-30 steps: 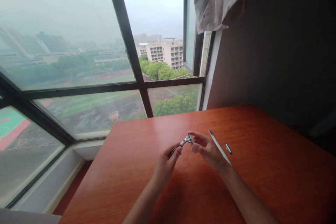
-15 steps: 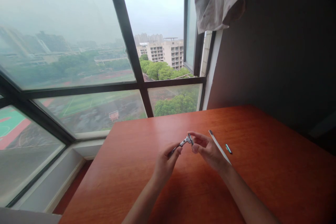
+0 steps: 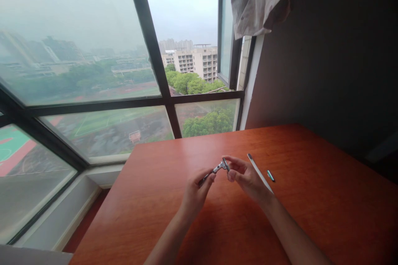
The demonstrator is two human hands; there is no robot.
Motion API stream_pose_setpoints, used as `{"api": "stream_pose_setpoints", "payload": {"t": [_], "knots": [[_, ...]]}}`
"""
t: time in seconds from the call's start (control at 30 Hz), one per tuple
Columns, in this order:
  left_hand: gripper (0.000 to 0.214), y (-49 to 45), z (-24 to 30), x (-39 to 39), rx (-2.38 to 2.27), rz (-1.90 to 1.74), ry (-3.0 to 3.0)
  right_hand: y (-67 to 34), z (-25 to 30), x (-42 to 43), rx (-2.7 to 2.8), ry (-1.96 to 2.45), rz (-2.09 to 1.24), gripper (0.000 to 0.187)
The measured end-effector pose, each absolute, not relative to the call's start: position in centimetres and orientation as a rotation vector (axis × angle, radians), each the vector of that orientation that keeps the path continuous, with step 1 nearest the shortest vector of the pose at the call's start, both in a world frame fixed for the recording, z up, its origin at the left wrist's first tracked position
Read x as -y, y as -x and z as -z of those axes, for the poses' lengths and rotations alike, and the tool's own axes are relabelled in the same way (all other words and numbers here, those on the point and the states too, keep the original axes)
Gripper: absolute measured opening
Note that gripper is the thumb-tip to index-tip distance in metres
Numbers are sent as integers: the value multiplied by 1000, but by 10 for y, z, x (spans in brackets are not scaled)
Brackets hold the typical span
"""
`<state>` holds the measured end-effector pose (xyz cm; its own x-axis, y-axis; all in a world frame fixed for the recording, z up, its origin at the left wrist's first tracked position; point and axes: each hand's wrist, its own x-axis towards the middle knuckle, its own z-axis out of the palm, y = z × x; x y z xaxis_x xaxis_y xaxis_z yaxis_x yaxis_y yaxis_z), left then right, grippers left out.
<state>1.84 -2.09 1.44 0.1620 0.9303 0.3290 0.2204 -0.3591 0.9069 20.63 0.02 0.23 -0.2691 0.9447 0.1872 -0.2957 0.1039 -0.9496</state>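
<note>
Above the red-brown wooden table [image 3: 217, 232], both my hands hold a small metal razor [image 3: 218, 168]. My left hand [image 3: 195, 192] pinches its handle end between thumb and fingers. My right hand [image 3: 245, 176] pinches the razor's head with thumb and forefinger, the other fingers curled. The tool is tilted, with its head up to the right. Just right of my right hand lie a thin white strip [image 3: 259, 172] and a small teal piece [image 3: 270, 175] on the table.
Large windows with dark frames [image 3: 155, 62] stand behind and left of the table, showing buildings, trees and sports courts far below. A pale garment [image 3: 258, 0] hangs at the top right against a dark wall [image 3: 336, 49]. The table's left edge drops to a white sill.
</note>
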Motion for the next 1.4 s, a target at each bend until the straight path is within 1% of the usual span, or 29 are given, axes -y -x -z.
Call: {"api": "stream_pose_setpoints", "payload": {"t": [0.33, 0.77, 0.93, 1.17, 1.4], "knots": [[29, -17, -12, 20, -1117, -1194, -1680, -206, 1, -2, 1305, 690, -1418, 45], [30, -15, -15, 20, -1088, -1143, -1798, -209, -4, -1, 1337, 753, -1436, 52], [31, -15, -15, 19, -1078, -1121, -1756, -210, -3, -2, 1348, 759, -1442, 54], [32, -18, -15, 19, -1075, -1144, -1723, -212, -8, 0, 1360, 771, -1421, 48], [33, -19, -14, 20, -1106, -1165, -1639, -211, -9, 1, 1367, 800, -1370, 47]]}}
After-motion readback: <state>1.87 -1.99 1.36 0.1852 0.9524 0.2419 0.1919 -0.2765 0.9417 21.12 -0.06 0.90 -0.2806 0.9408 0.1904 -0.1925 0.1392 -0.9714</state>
